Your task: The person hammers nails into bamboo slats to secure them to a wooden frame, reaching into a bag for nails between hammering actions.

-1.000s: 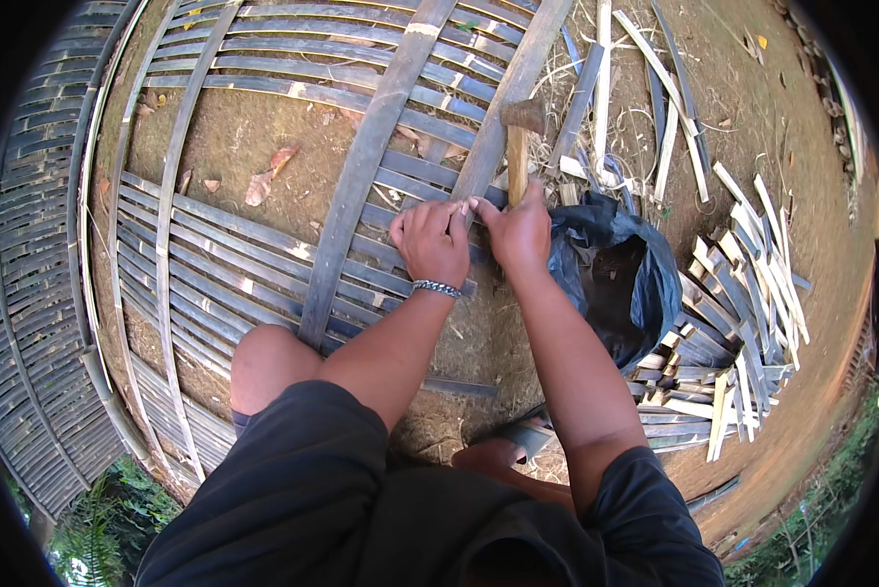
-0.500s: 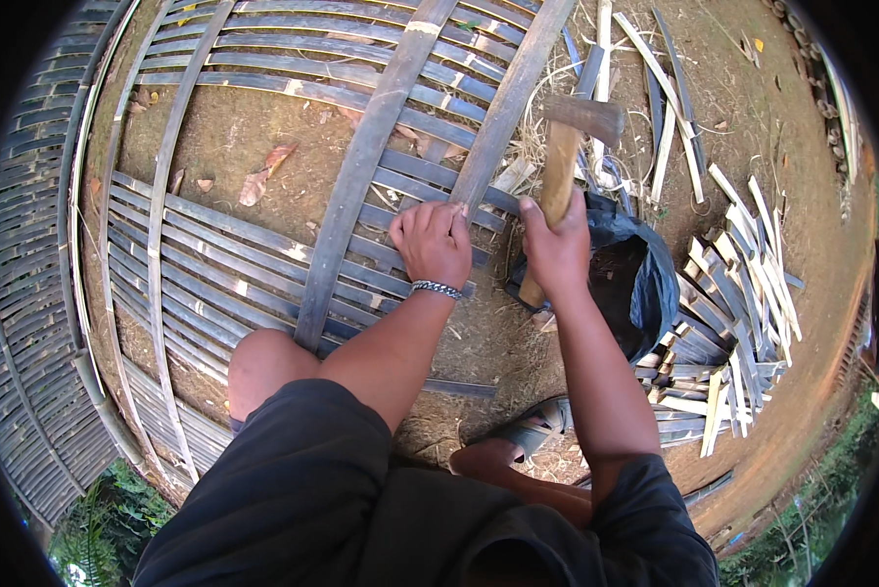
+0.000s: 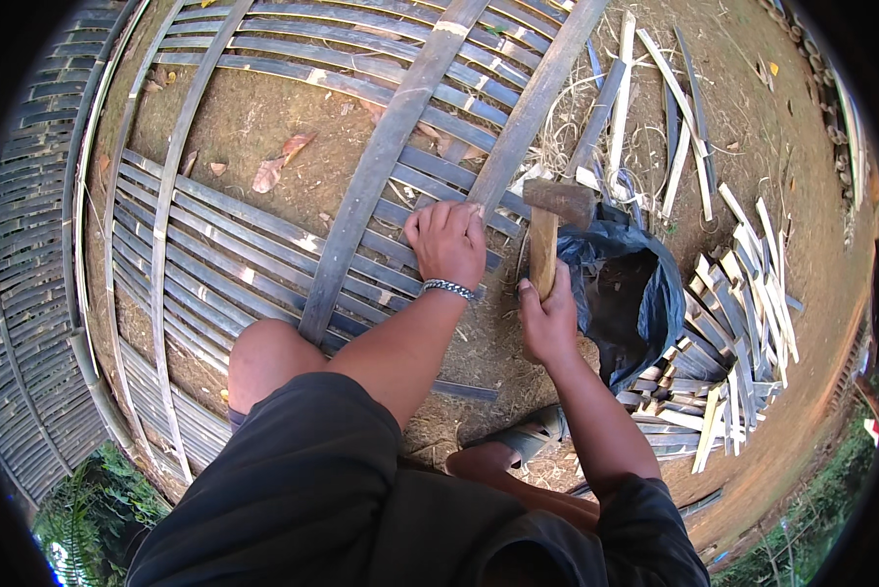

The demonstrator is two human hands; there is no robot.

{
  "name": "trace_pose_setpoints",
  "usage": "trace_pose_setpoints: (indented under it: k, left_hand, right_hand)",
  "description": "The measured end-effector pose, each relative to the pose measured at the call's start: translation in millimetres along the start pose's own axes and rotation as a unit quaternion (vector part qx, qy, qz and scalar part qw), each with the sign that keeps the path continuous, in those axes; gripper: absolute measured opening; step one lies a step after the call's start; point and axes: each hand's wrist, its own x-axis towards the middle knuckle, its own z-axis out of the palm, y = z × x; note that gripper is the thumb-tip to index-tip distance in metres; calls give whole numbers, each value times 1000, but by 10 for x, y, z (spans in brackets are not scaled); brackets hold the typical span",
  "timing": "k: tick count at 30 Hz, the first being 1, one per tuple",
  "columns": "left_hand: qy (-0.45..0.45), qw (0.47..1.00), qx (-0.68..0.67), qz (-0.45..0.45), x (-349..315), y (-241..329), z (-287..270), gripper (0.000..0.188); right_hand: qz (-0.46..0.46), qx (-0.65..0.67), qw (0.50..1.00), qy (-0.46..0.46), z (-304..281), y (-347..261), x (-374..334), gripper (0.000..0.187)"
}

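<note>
My left hand [image 3: 448, 242] lies flat, fingers spread, on a panel of woven bamboo slats [image 3: 224, 249] spread over bare earth; a metal bracelet circles its wrist. It presses down beside a thick diagonal batten [image 3: 381, 166]. My right hand [image 3: 547, 318] grips the wooden handle of a hammer [image 3: 547, 230], whose rusty head is raised just right of my left fingers, near a second batten [image 3: 532, 108].
A black plastic bag [image 3: 625, 293] lies open right of the hammer. Several short cut bamboo pieces [image 3: 743, 323] are piled at the right, with long strips [image 3: 674, 127] above. Another woven panel [image 3: 19, 293] curves along the left. My bare knee [image 3: 263, 357] is below the slats.
The right hand drew the hammer back from the slats and lifted it, then brought it partway down again toward the batten. The left hand stayed pressed on the slats.
</note>
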Motion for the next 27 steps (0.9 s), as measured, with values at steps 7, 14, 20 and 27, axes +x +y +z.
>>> trace_pose_setpoints:
  k: [7,14,20,27]
  left_hand:
    - [5,1000,2,0,0,11,-3,9]
    - [4,1000,0,3,7,37,-15,7]
    - [-6,1000,-9,-7,-7,4,-12,6]
    - [-6,1000,-11,1,-4,14,-7,6]
  right_hand:
    - [28,26,999,5,264,485,-219,39]
    - [79,32,996,-20,303,510,-297,45]
    - [-28,-23,999,-25,183,34,-219,45]
    - [-59,-84,994,-44,124,-13,-120,47]
